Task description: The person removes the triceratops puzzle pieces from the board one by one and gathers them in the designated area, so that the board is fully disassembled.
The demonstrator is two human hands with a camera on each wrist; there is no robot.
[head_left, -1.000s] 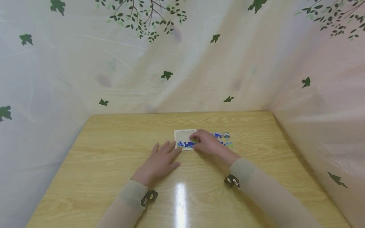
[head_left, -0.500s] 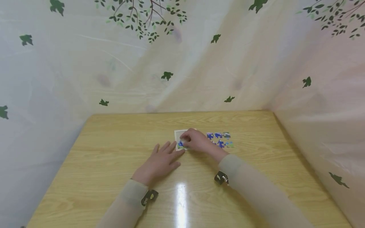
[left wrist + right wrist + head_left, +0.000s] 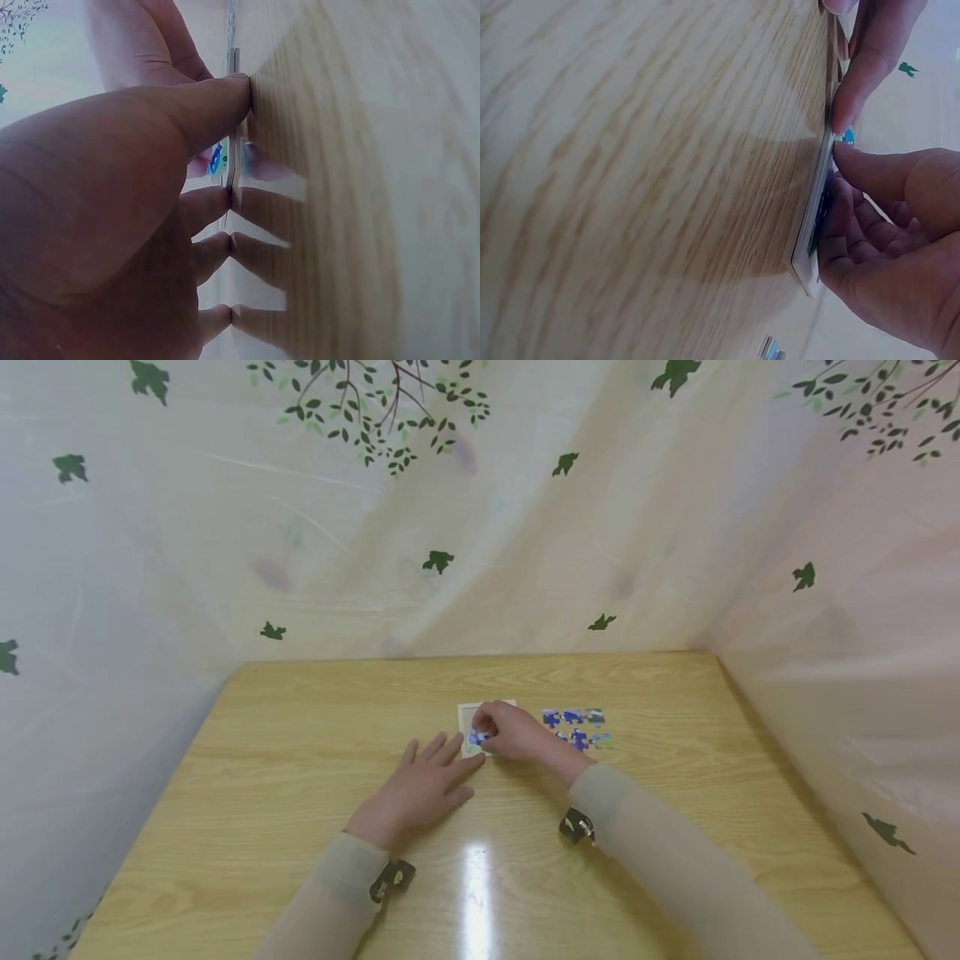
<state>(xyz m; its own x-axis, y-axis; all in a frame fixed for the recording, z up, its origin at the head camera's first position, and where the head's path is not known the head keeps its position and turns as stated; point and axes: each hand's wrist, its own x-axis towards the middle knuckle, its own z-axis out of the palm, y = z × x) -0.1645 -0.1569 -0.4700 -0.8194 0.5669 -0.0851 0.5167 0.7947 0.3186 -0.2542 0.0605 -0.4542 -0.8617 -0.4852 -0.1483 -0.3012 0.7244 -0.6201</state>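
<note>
My left hand [image 3: 420, 789] lies flat on the table with fingers spread; its fingertips touch the lower left corner of a small white puzzle frame [image 3: 487, 703]. Over the frame, my right hand [image 3: 513, 732] curls its thumb and fingers and pinches a blue and green puzzle piece [image 3: 476, 739] at the lower left inside. In the left wrist view, that puzzle piece [image 3: 217, 159] looks tilted near the frame's edge. Blue pieces [image 3: 823, 206] lie in the frame [image 3: 810, 225] beneath the right fingers in the right wrist view. Much of the frame's inside is hidden by that hand.
Right of the frame, several loose puzzle pieces [image 3: 573, 717] lie in two rows, partly covered by the right wrist. The wooden table [image 3: 300, 727] ends at a pale curtain [image 3: 337, 568] printed with leaves, which hangs behind and along the sides.
My right hand has moved left across the frame, from its right side to its lower left, uncovering more loose pieces on the right. The left hand has stayed almost still.
</note>
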